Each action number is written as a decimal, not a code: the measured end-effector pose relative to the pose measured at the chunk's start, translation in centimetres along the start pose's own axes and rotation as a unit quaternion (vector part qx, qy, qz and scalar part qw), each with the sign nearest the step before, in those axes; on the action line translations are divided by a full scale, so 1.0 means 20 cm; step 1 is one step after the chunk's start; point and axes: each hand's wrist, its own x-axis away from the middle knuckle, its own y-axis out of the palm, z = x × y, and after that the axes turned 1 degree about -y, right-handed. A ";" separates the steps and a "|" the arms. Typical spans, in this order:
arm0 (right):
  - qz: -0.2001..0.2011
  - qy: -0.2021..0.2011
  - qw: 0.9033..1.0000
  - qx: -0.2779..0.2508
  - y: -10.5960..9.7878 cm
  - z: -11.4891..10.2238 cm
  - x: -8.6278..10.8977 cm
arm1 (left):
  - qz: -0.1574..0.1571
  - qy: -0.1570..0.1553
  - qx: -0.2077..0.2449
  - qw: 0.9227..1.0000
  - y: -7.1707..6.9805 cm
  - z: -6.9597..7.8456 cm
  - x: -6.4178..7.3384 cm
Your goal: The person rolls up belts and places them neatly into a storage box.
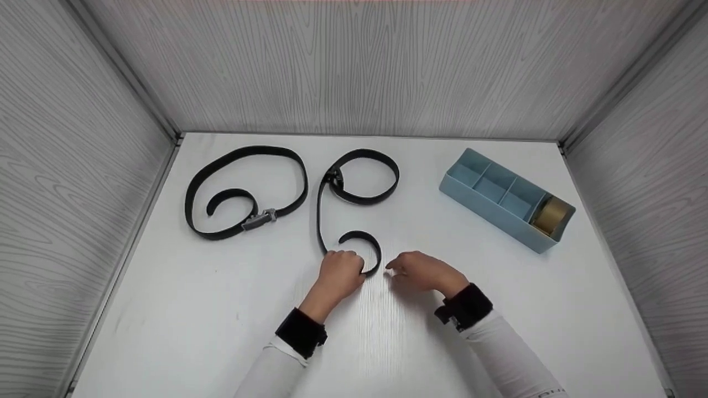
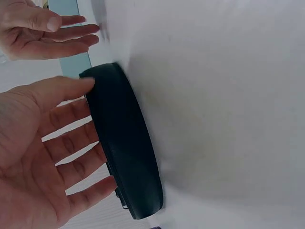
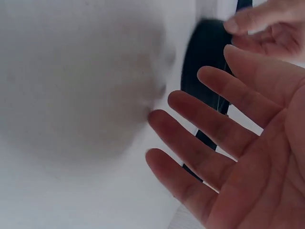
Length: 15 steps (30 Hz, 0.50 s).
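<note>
Lying at the left of the table (image 1: 182,309), one black belt (image 1: 265,150) makes a wide loop. Right of it, near the middle, the second belt (image 1: 365,199) stands on its edge. It looks light, bendable and a little springy; its smooth face may slip, and the buckle (image 1: 336,177) is probably the heaviest part. The left hand (image 1: 340,273) pinches the strap (image 2: 124,138) by the curled tail (image 1: 378,252), thumb on one side, fingers on the other; this seems a good place to hold. Beside the tail, the right hand (image 1: 425,271) has fingers loosely spread and holds nothing. Farther right is a blue divided box (image 1: 492,213) with a brown roll (image 1: 553,214).
</note>
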 end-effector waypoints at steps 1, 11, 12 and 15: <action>-0.002 0.008 1.000 0.002 -0.01 0.00 0.00 | -0.002 0.002 0.004 1.000 0.00 0.00 0.01; 0.047 0.092 0.994 0.040 -0.09 0.05 -0.11 | -0.005 -0.006 0.020 1.000 0.01 0.01 0.02; 0.056 0.092 0.993 0.042 -0.10 0.05 -0.13 | -0.007 -0.007 0.020 1.000 0.02 0.01 0.01; 0.074 0.087 0.992 0.048 -0.12 0.06 -0.22 | -0.009 -0.006 0.018 1.000 0.03 0.03 0.00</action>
